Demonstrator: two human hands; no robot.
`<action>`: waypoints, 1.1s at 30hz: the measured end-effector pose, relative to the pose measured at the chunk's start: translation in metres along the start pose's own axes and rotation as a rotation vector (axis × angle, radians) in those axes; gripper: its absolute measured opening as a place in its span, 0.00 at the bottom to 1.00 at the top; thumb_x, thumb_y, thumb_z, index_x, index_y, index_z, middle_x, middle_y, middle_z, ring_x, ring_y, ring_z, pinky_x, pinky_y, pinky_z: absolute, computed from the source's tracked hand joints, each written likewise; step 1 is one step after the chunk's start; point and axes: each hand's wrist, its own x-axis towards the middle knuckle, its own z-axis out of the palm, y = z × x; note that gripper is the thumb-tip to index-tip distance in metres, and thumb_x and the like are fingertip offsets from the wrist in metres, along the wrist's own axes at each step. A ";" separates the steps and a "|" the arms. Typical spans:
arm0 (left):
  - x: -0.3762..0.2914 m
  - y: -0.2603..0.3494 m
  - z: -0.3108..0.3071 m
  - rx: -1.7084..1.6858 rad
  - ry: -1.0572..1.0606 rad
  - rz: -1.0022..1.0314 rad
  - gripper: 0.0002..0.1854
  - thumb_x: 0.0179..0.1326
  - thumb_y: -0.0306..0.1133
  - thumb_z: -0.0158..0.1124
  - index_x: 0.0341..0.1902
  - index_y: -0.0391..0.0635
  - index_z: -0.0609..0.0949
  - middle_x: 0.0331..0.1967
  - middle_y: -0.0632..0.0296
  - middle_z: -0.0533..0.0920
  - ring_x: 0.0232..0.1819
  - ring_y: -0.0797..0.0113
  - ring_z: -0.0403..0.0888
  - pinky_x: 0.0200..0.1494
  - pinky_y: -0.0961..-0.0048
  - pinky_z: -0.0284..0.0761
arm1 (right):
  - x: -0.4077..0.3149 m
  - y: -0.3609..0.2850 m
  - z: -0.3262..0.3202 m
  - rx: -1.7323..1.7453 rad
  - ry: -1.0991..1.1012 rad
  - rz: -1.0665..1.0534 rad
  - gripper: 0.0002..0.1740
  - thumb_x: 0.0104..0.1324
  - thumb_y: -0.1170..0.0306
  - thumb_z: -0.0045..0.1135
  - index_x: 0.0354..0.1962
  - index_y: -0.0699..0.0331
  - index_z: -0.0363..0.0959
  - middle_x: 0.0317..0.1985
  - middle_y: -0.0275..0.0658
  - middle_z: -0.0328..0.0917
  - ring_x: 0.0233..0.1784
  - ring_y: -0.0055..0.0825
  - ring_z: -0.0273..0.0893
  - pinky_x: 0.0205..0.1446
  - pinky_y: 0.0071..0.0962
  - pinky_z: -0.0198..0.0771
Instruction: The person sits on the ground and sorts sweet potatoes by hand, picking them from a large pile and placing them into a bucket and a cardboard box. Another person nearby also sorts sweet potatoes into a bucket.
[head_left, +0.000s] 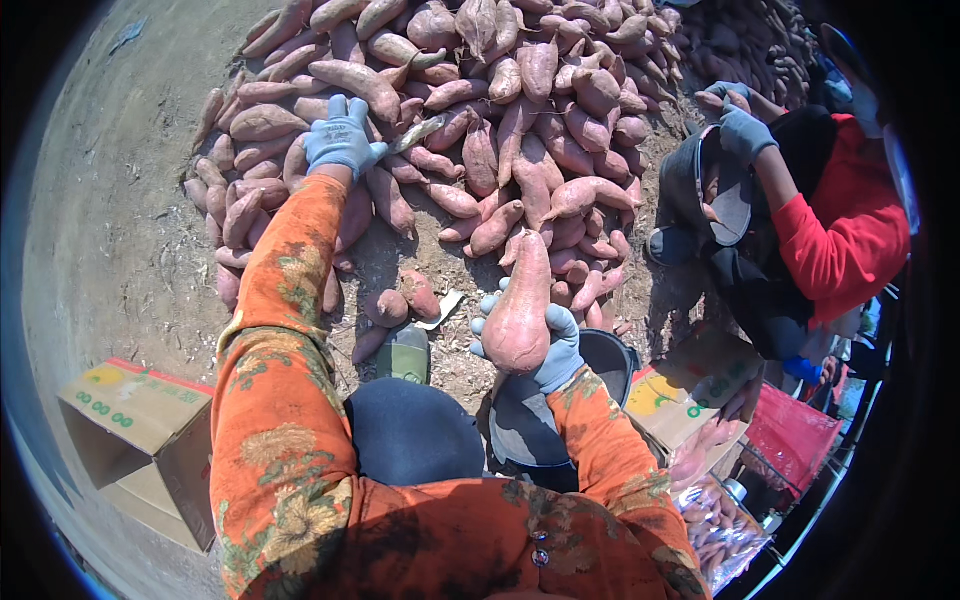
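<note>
A wide heap of sweet potatoes (517, 142) lies on the ground before me. My left hand (341, 142), in a grey-blue work glove, reaches out over the heap's left part with its fingertips on the roots there. Whether it grips one of them I cannot tell, since the palm faces away. In my gloved right hand (559, 349) a large pear-shaped sweet potato (519, 315) rests, its narrow end pointing away from me. Beneath that hand stands a dark bucket (525, 424), partly hidden by my forearm.
An open cardboard box (142, 450) lies at left, another box (690, 390) at right. A co-worker in a red sleeve (810, 247) handles a sweet potato over a black bucket (705, 184). Bagged sweet potatoes (716, 525) sit at lower right. Several loose roots (390, 307) lie near my shoe (405, 352).
</note>
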 end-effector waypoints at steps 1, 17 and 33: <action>-0.010 -0.011 0.011 0.001 0.039 0.040 0.43 0.50 0.57 0.75 0.69 0.59 0.69 0.68 0.57 0.67 0.60 0.41 0.80 0.58 0.44 0.78 | 0.001 -0.003 -0.003 0.002 0.007 0.007 0.46 0.61 0.55 0.62 0.75 0.54 0.58 0.72 0.55 0.65 0.74 0.69 0.63 0.75 0.79 0.51; 0.017 -0.031 0.047 -0.809 0.176 -0.243 0.60 0.44 0.38 0.80 0.80 0.45 0.56 0.64 0.37 0.74 0.65 0.41 0.77 0.64 0.57 0.77 | -0.004 -0.011 0.004 0.058 0.005 0.015 0.43 0.64 0.57 0.59 0.75 0.55 0.57 0.73 0.56 0.64 0.74 0.69 0.62 0.76 0.78 0.48; -0.206 0.045 -0.047 -2.307 -1.132 0.674 0.47 0.54 0.27 0.65 0.79 0.37 0.59 0.73 0.42 0.69 0.72 0.42 0.69 0.76 0.48 0.64 | -0.075 0.009 0.051 -0.122 0.023 -0.344 0.29 0.67 0.66 0.62 0.65 0.60 0.69 0.57 0.45 0.79 0.61 0.42 0.79 0.70 0.54 0.71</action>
